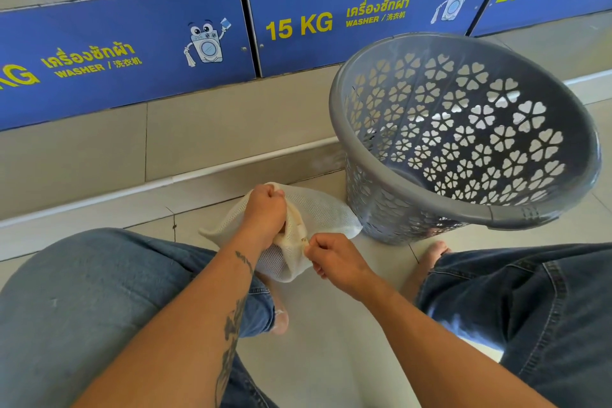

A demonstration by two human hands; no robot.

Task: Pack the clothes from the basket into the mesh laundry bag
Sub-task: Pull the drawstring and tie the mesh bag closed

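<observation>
Washers (132, 53) with blue front panels line the far edge of the floor (331, 334), marked 15 KG and 20 KG in yellow, with a little cartoon machine on each panel. Then there's the grey plastic basket (496, 212), standing on the tiles over toward the far right, just in front of the washers, tipped so its mouth faces the camera. Flower-shaped holes all over the wall, and as far as I can see nothing inside it. Person's knees in blue jeans (82, 308) take up both near corners, with bare feet on the tiles between them. Next down in size, the white mesh bag (318, 209) is held up off the floor right in the middle, just left of the basket and not touching it. It looks stuffed. Left hand (265, 209) is balled into a fist gripping the bag's bunched top edge. Right hand (334, 258) has its fingertips pressed together, pinching the zipper area on the near side of the bag.
</observation>
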